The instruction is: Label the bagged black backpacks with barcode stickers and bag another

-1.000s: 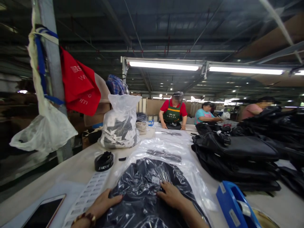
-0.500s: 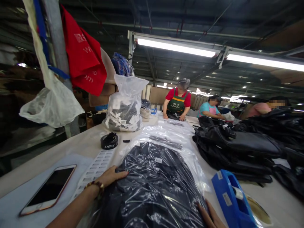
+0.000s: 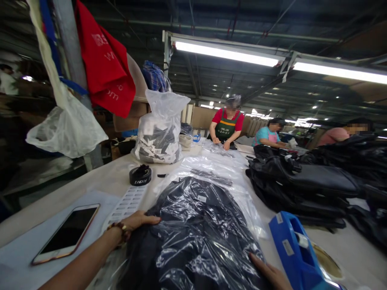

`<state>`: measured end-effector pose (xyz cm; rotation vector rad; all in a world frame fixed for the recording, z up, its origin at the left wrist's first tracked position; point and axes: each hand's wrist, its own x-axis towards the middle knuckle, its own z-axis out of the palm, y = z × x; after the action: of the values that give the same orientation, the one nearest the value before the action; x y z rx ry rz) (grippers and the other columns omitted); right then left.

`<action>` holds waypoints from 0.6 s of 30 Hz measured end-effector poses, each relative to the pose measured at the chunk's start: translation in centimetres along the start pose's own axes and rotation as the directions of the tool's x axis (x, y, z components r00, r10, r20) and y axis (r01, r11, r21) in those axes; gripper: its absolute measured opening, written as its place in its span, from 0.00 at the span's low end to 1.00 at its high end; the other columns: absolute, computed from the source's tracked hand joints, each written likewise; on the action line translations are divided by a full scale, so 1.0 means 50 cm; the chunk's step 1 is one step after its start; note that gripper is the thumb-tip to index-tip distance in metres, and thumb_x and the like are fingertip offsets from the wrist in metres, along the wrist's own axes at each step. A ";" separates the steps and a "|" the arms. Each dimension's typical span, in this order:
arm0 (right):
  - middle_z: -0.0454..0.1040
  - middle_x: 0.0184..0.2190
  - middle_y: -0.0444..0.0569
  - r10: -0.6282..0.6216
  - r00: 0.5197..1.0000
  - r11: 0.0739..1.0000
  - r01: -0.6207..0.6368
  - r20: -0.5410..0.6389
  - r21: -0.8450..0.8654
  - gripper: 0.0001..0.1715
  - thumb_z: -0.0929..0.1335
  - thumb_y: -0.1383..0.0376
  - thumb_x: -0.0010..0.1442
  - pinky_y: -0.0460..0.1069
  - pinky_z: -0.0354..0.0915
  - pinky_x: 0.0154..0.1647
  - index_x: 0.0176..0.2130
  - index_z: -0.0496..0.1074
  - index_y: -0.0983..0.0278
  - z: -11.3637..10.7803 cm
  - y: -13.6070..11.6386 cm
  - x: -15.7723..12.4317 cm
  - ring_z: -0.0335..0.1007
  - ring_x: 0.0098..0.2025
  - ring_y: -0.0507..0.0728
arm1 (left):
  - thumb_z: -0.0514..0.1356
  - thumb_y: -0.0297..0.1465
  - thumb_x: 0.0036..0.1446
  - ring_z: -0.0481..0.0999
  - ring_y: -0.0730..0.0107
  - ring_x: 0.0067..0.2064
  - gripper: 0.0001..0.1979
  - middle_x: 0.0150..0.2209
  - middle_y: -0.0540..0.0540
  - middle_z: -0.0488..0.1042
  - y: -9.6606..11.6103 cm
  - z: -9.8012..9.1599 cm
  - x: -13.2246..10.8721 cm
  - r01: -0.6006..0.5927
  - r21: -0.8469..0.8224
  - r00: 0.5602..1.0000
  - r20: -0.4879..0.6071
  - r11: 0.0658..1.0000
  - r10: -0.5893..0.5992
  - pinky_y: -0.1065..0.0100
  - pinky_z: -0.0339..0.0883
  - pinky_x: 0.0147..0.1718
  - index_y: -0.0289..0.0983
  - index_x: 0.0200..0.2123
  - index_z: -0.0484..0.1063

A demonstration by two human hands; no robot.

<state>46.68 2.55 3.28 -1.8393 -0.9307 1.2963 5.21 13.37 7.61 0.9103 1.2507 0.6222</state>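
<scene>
A black bag (image 3: 193, 237) with a rounded far end lies in front of me inside a clear, shiny plastic cover. A small white label (image 3: 202, 198) shows near its far end. My left hand (image 3: 137, 221), with a beaded bracelet at the wrist, holds the left edge, thumb laid on top and the other fingers mostly hidden. Low on the opposite edge, my right hand (image 3: 267, 272) grips the side with its fingers partly out of sight. Beyond the bag, flat clear plastic bags (image 3: 211, 173) lie on the table.
At left are a phone (image 3: 68, 233), a label sheet (image 3: 128, 201) and a black ribbon roll (image 3: 140, 175). A filled plastic sack (image 3: 159, 137) stands behind. Right are a blue tape dispenser (image 3: 294, 249) and stacked black bags (image 3: 302, 185). A co-worker (image 3: 226, 125) stands across the table.
The plastic over the black bag has shifted, and its label sits slightly higher in view. Both my hands stay at its edges. The co-worker's hands have come closer together over the plastic.
</scene>
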 end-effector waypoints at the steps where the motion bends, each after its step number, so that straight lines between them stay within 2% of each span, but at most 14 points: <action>1: 0.78 0.31 0.57 0.049 0.998 0.997 -0.051 0.024 0.062 0.44 0.68 0.38 0.41 0.55 0.65 0.49 0.39 0.75 0.73 0.004 -0.011 -0.002 0.73 0.42 0.67 | 0.73 0.41 0.24 0.78 0.52 0.38 0.26 0.31 0.41 0.79 -0.003 0.001 0.003 0.014 -0.025 1.000 0.004 1.000 -0.014 0.62 0.72 0.40 0.33 0.29 0.76; 4: 0.78 0.30 0.56 0.071 0.996 0.984 -0.079 0.056 0.159 0.44 0.72 0.40 0.37 0.54 0.67 0.46 0.39 0.75 0.74 0.013 -0.036 -0.014 0.74 0.40 0.67 | 0.73 0.39 0.24 0.78 0.54 0.34 0.24 0.29 0.40 0.79 -0.010 0.003 0.008 0.030 -0.075 0.999 0.014 0.997 -0.029 0.63 0.73 0.37 0.32 0.27 0.76; 7: 0.78 0.29 0.55 0.108 0.992 0.969 -0.120 0.069 0.216 0.43 0.73 0.44 0.38 0.54 0.68 0.45 0.42 0.74 0.74 0.020 -0.052 -0.032 0.74 0.39 0.67 | 0.73 0.39 0.24 0.78 0.55 0.34 0.24 0.29 0.39 0.79 -0.014 0.005 0.012 0.026 -0.101 1.000 0.004 0.995 -0.026 0.64 0.74 0.36 0.31 0.27 0.76; 9: 0.78 0.30 0.54 0.090 0.993 0.961 -0.105 0.071 0.257 0.42 0.74 0.47 0.39 0.54 0.68 0.46 0.45 0.72 0.74 0.023 -0.059 -0.044 0.74 0.40 0.66 | 0.73 0.38 0.23 0.78 0.54 0.34 0.26 0.30 0.38 0.79 -0.016 0.006 0.013 0.031 -0.111 0.999 -0.005 0.993 -0.031 0.64 0.74 0.36 0.30 0.28 0.76; 12: 0.78 0.33 0.54 0.048 0.993 0.947 -0.079 0.104 0.311 0.39 0.74 0.48 0.41 0.55 0.68 0.47 0.46 0.72 0.72 0.019 -0.060 -0.060 0.74 0.42 0.66 | 0.73 0.38 0.24 0.78 0.53 0.34 0.26 0.31 0.37 0.79 -0.019 0.009 0.005 0.057 -0.119 0.998 -0.011 0.991 -0.059 0.63 0.74 0.36 0.29 0.29 0.76; 14: 0.78 0.34 0.55 0.080 0.990 0.943 -0.113 0.116 0.312 0.38 0.73 0.48 0.41 0.57 0.68 0.46 0.45 0.72 0.71 0.009 -0.050 -0.062 0.73 0.42 0.68 | 0.73 0.38 0.25 0.78 0.53 0.35 0.26 0.31 0.38 0.79 -0.021 0.013 -0.007 0.071 -0.130 0.997 0.002 0.989 -0.072 0.62 0.74 0.37 0.29 0.31 0.76; 16: 0.78 0.34 0.56 0.093 0.994 0.958 -0.106 0.059 0.267 0.36 0.73 0.48 0.40 0.58 0.68 0.47 0.42 0.74 0.70 -0.001 -0.031 -0.056 0.73 0.43 0.69 | 0.73 0.37 0.27 0.78 0.53 0.37 0.26 0.33 0.38 0.79 -0.024 0.018 -0.022 0.086 -0.158 0.996 0.042 0.984 -0.080 0.62 0.73 0.39 0.30 0.32 0.76; 18: 0.78 0.37 0.55 0.031 0.998 0.985 -0.020 -0.062 0.171 0.34 0.72 0.46 0.39 0.59 0.64 0.52 0.39 0.76 0.67 -0.008 -0.008 -0.043 0.70 0.47 0.70 | 0.74 0.37 0.27 0.78 0.54 0.36 0.25 0.33 0.38 0.79 -0.028 0.022 -0.034 0.098 -0.188 0.994 0.070 0.977 -0.087 0.61 0.73 0.40 0.30 0.32 0.76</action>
<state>46.45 0.85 4.71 -1.7543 -0.7413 1.2834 5.80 10.98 7.37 0.7022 1.1500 0.6245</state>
